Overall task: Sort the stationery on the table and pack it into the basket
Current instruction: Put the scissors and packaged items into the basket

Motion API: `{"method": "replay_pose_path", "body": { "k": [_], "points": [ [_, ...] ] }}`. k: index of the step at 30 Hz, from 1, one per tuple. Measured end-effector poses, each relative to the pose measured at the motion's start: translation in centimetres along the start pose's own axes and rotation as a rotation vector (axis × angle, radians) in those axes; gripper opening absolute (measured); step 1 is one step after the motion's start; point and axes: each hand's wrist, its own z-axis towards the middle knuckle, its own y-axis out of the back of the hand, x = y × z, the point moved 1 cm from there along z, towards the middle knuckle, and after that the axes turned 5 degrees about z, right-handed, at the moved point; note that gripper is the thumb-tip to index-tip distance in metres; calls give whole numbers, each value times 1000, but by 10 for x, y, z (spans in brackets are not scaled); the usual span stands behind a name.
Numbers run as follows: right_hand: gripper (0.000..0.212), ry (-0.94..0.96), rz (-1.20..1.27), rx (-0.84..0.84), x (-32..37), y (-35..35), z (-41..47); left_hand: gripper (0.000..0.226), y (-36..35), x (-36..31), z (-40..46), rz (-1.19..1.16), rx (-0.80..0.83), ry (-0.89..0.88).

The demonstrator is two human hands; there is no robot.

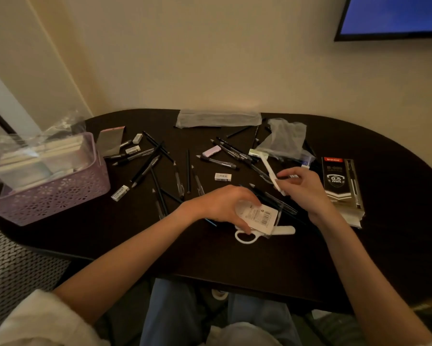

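Here, at frame centre: left hand (218, 204) gripping packaged white scissors (256, 224) on the dark table (297, 258); right hand (307, 189) pinching a white strip (272, 174). Pens (145, 168) scattered mid-frame. Purple basket (55, 193) at left, holding notebooks.

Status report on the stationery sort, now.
Left hand grips packaged white scissors; right hand pinches white strip. Purple basket far left, part-filled. Pens, pencils and erasers loose on table.
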Motion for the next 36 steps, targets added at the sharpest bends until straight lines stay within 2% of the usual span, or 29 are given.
{"method": "replay_pose_path", "body": {
  "k": [6,10,14,18,20,26,31,33,36],
  "points": [
    [26,-67,390,87,2,1,-11,69,-1,2,-3,-12,-45,22],
    [32,-104,688,197,3,5,-13,74,9,4,-16,58,-188,70],
    [34,-241,887,303,3,6,-14,78,17,7,-40,141,-336,169],
    [26,-398,1019,457,-3,-9,-17,82,20,15,-62,209,-350,286],
    [30,-450,1048,511,-5,-18,-18,84,19,20,-71,224,-329,332],
    [15,-549,1062,560,-10,-38,-15,85,20,27,-90,243,-284,412],
    [25,-594,1016,492,-8,-50,-11,86,20,31,-96,239,-257,461],
    [31,-544,928,453,-5,-54,-11,86,20,32,-98,237,-258,469],
    [26,-348,774,333,-1,-57,-12,86,22,34,-101,234,-277,488]
  ]
}}
